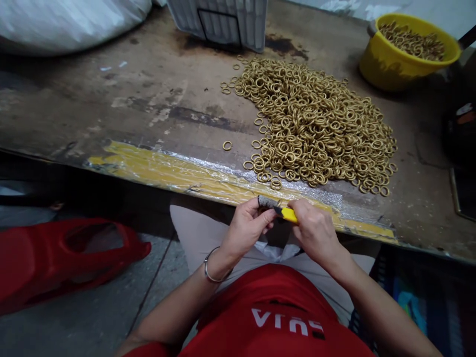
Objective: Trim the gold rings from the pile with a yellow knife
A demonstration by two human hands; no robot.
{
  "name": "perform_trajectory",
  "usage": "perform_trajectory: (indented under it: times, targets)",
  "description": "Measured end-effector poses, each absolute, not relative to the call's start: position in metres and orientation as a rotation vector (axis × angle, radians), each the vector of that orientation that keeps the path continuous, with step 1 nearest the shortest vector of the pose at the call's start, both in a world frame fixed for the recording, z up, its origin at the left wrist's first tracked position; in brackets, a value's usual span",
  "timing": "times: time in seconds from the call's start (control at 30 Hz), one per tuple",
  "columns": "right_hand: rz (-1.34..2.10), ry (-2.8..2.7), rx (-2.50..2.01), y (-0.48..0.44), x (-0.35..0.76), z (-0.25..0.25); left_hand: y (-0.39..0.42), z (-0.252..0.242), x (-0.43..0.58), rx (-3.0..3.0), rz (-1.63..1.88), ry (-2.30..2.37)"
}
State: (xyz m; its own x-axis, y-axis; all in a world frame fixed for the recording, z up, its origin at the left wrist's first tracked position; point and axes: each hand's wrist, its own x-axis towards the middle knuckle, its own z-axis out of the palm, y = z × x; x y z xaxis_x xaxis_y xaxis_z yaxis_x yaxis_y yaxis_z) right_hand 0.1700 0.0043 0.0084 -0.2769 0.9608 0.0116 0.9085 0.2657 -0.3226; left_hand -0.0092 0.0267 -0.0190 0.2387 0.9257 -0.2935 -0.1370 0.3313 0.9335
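Observation:
A big heap of brass rings (316, 124) lies on the worn wooden table (122, 109). Below the table's front edge, over my lap, my left hand (247, 225) is closed in a pinch on a small grey-covered piece (266, 202), probably a ring under a finger cover; I cannot make it out. My right hand (314, 230) is closed on a yellow utility knife (287, 214), its tip pointing left against what the left hand holds. A bangle sits on my left wrist.
A yellow bowl (394, 64) full of rings stands at the back right. A grey plastic crate (223, 22) and a white sack (67, 22) sit at the back. Yellow tape (167, 171) covers the front edge. A red plastic object (55, 258) lies on the floor at left.

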Motion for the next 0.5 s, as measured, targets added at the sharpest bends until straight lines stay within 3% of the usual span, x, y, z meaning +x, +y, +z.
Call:
perform_trajectory:
  times: [0.2, 0.37, 0.5]
  targets:
    - [0.247, -2.433, -1.846, 0.014, 0.167, 0.009, 0.031, -0.009, -0.012, 1.220, 0.943, 1.046]
    - [0.047, -2.236, -2.205, 0.039, 0.187, 0.010, 0.021, 0.006, -0.024, 1.371, 0.883, 0.995]
    - [0.104, -2.230, -1.969, 0.056, 0.184, 0.008, 0.016, -0.005, -0.027, 1.025, 0.845, 0.874]
